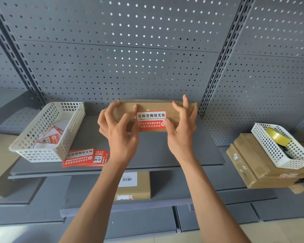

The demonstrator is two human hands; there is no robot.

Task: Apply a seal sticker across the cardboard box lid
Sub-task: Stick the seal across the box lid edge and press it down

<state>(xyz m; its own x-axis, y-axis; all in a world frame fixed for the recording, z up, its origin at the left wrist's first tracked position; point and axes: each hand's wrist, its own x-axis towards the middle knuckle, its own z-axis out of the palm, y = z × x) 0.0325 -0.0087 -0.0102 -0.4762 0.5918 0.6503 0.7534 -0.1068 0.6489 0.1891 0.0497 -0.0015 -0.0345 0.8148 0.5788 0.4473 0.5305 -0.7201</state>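
A flat cardboard box (pixel 156 105) lies on the grey shelf (pixel 191 151), against the pegboard back wall. A red and white seal sticker (pixel 151 115) sits across the lid seam on the box's front. My left hand (pixel 119 135) arches over the box's left part, fingertips on its top and thumb at the sticker's left edge. The thumb of my right hand (pixel 181 135) presses the sticker's right edge, while its fingers spread upward over the box's right part.
A white basket (pixel 25 149) holding paper scraps stands at the left, with a stack of red stickers (pixel 84 157) in front of it. At the right, another white basket (pixel 270 151) with a yellow tape roll (pixel 277 137) rests on cardboard boxes (pixel 253 165). A labelled box (pixel 140 188) lies on the lower shelf.
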